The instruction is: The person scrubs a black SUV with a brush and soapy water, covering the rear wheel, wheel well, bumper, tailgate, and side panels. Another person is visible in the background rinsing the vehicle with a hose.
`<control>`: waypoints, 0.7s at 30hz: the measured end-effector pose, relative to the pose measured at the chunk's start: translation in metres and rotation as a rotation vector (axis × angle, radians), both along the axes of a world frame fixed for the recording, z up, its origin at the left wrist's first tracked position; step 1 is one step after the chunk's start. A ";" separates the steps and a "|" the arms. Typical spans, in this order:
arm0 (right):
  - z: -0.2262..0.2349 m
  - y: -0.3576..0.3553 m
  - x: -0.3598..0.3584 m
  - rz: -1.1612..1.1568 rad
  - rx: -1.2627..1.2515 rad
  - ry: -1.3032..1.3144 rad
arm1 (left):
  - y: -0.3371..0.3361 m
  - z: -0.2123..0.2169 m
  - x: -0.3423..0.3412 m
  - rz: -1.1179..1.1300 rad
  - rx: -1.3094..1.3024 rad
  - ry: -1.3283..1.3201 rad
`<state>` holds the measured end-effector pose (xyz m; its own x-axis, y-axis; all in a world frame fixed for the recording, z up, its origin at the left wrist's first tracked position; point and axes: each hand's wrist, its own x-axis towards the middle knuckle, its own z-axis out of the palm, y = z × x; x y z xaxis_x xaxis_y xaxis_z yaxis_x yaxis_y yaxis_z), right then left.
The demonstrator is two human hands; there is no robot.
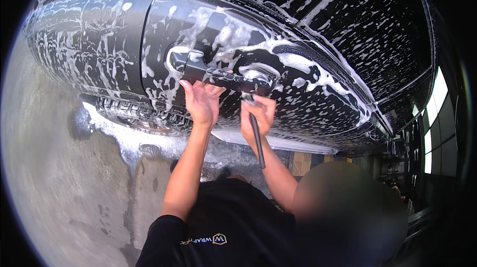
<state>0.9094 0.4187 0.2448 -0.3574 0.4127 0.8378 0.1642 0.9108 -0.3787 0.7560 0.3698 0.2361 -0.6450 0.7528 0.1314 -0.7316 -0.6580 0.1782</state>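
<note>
A dark car door handle [222,76], streaked with foam, runs across the sudsy black door [164,76]. My left hand [202,102] reaches up to it from below, palm turned up and thumb apart. Its fingers pass behind the handle, which hides most of them. In my right hand [261,114] is a brush [257,140], gripped just under its head, its long black handle slanting down. The brush head sits right below the handle's right end; its bristles are blurred and partly hidden by my fingers.
Foam also runs over the neighbouring panel [99,38] and the dark windows [370,33]. A treaded tyre [136,118] shows beneath the car at left. Suds [112,130] lie on the wet concrete floor [69,162]. A blurred round patch covers the lower right.
</note>
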 end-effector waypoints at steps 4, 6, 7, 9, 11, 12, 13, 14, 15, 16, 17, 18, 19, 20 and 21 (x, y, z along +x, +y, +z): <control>-0.009 0.006 0.017 -0.088 0.064 -0.010 | 0.000 -0.010 -0.005 -0.007 0.009 -0.037; 0.003 0.006 0.031 -0.146 0.029 -0.009 | 0.003 -0.021 -0.005 -0.055 0.152 -0.071; 0.002 0.009 0.024 -0.125 0.069 -0.025 | 0.006 -0.027 -0.006 -0.046 0.161 -0.088; 0.004 0.004 0.004 0.050 0.014 -0.111 | 0.007 -0.028 -0.003 -0.041 0.179 -0.131; 0.020 0.011 0.016 0.051 -0.008 -0.145 | 0.011 -0.041 -0.006 -0.050 0.300 -0.114; 0.046 0.016 0.026 0.014 0.087 -0.177 | 0.008 -0.040 -0.009 -0.034 0.251 -0.104; 0.067 0.023 0.049 -0.018 0.085 -0.177 | 0.009 -0.036 -0.008 -0.029 0.192 -0.101; 0.078 0.026 0.063 0.056 -0.198 0.072 | 0.011 -0.030 -0.002 -0.037 0.149 -0.107; 0.113 0.019 0.045 0.201 -0.317 0.095 | 0.006 -0.014 0.003 -0.019 0.038 -0.146; 0.130 0.018 0.021 0.256 -0.343 -0.045 | 0.003 -0.015 -0.001 0.008 0.018 -0.103; 0.144 0.024 -0.004 0.291 -0.351 -0.183 | 0.003 -0.012 0.001 0.015 0.004 -0.068; 0.153 0.031 -0.037 0.340 -0.143 -0.311 | 0.005 -0.012 0.000 -0.001 0.060 -0.072; 0.151 0.036 -0.072 0.391 0.056 -0.434 | 0.003 -0.015 0.001 -0.014 0.103 -0.076; 0.142 0.036 -0.111 0.474 0.037 -0.403 | -0.002 -0.014 0.004 -0.002 0.064 -0.075; 0.138 0.035 -0.142 0.555 0.028 -0.372 | -0.005 -0.005 0.006 0.010 0.034 -0.074</control>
<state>0.7670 0.4538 0.3832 -0.7780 0.0644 0.6249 -0.2163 0.9065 -0.3627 0.7616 0.3652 0.2315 -0.6610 0.7424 0.1088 -0.7356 -0.6698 0.1012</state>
